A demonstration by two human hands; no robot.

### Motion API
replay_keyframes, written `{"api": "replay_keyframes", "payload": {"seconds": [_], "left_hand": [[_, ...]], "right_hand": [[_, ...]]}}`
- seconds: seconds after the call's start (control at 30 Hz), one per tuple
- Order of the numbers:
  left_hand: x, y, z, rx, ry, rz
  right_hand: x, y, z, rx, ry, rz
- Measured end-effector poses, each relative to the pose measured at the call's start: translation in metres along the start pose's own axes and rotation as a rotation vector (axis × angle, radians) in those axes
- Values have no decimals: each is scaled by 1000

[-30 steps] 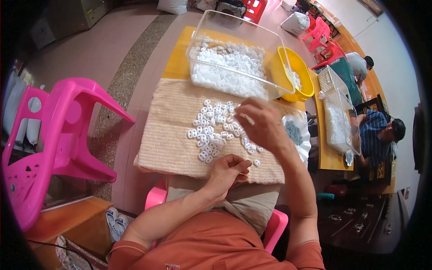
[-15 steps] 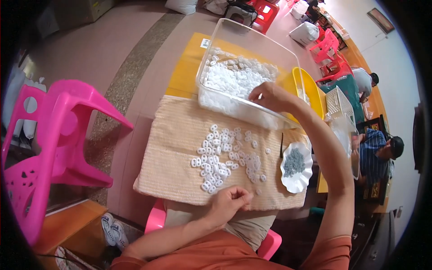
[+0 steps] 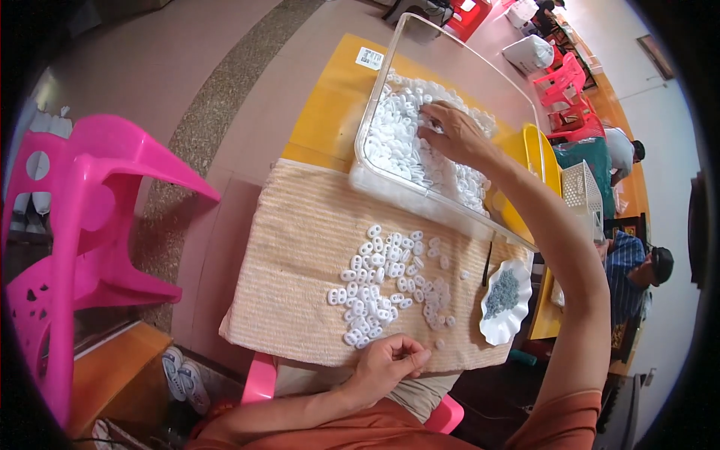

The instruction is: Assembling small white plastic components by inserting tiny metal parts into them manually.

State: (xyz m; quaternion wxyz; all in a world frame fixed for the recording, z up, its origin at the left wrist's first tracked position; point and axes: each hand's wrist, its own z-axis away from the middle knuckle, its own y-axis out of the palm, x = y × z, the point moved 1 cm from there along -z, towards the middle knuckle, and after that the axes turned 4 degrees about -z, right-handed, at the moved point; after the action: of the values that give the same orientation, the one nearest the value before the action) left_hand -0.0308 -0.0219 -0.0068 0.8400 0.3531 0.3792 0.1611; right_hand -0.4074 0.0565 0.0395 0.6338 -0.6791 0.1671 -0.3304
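My right hand (image 3: 456, 135) reaches into a large clear plastic bin (image 3: 361, 161), its thumb and fingers apart over a heap of small white two-holed plastic pieces (image 3: 401, 139). Near the front edge of a beige ribbed towel (image 3: 285, 262), my left hand (image 3: 386, 367) is closed, thumb and fingertips pressed together. Anything between those fingertips is too small or hidden to make out. Just beyond the left hand lies a loose spread of the same white pieces (image 3: 367, 292). Further right on the towel, a white wavy-edged dish (image 3: 510, 326) holds small grey bits (image 3: 502, 294).
A thin dark tool (image 3: 487, 262) lies beside the dish. Right of the bin are a yellow basin (image 3: 551, 161) and a white basket (image 3: 582, 191). A pink chair (image 3: 71, 225) stands at left. At far right sits a person in a striped shirt (image 3: 626, 262).
My right hand has moved from the bin's near side further in over the white pieces, its fingers spreading. The left hand stays closed near the towel's edge. The whole view has shifted slightly.
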Motion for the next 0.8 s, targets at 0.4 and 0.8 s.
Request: {"api": "replay_keyframes", "payload": {"seconds": [0.4, 0.8], "left_hand": [[3, 1, 1, 4, -8, 1], [0, 3, 4, -3, -1, -1]], "right_hand": [[40, 25, -6, -122, -208, -126], [21, -3, 1, 158, -39, -23]]}}
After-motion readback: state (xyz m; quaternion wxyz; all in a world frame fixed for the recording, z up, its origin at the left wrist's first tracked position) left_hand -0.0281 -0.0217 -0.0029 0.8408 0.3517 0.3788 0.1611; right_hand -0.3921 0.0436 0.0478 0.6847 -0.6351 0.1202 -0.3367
